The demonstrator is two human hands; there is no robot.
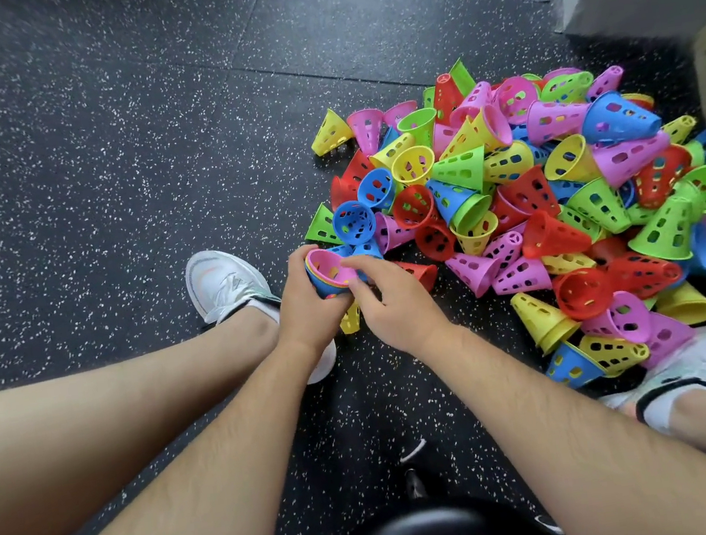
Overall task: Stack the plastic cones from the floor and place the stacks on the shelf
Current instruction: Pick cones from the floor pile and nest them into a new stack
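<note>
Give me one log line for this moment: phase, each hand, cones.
phase: stacking | left hand: holds nested stack, pink cone innermost | right hand: grips stack rim | pile: loose on floor

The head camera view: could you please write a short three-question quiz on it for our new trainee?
1. True or false: the left hand holds a nested cone stack.
2. The stack's innermost cone is: A green, B pink, C red.
3. Fill in: the loose cone pile lies on the ___.
Key: 1 true; 2 B; 3 floor.
</note>
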